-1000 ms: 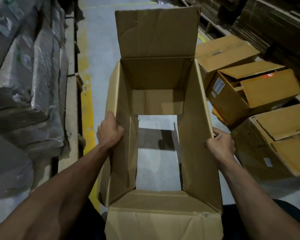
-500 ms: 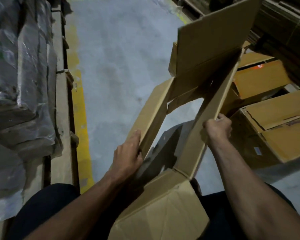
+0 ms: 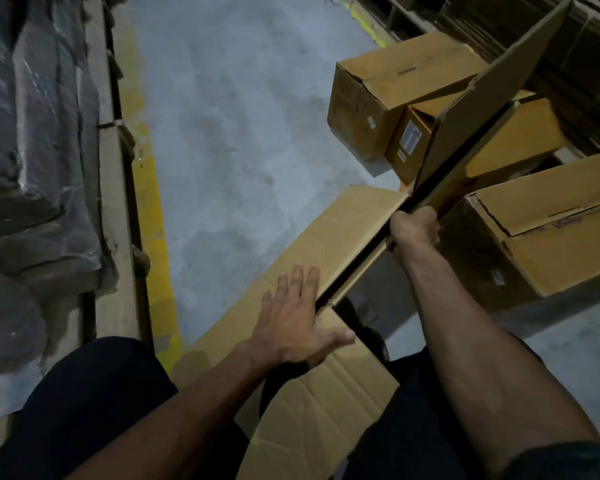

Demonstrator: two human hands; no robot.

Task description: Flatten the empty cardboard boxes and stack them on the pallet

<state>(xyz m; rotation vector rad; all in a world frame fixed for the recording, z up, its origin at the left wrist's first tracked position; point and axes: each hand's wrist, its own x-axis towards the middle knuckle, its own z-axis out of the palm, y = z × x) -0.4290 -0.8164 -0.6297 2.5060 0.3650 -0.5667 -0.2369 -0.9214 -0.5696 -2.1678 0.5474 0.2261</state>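
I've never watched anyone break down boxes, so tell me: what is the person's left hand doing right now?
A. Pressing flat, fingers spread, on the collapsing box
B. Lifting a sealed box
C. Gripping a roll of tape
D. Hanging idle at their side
A: the left hand lies flat with fingers spread on the collapsed box, while the right hand grips its raised edge.

One collapsed cardboard box (image 3: pixel 329 244) lies across the middle of the frame. Four upright boxes stand at the right: a closed box (image 3: pixel 392 98) uppermost, a labelled box (image 3: pixel 411 140) just below it, an open-flapped box (image 3: pixel 520 136) further right, and a large box (image 3: pixel 548 233) lowest. Two hands show: the left hand (image 3: pixel 291 327) and the right hand (image 3: pixel 416 228).
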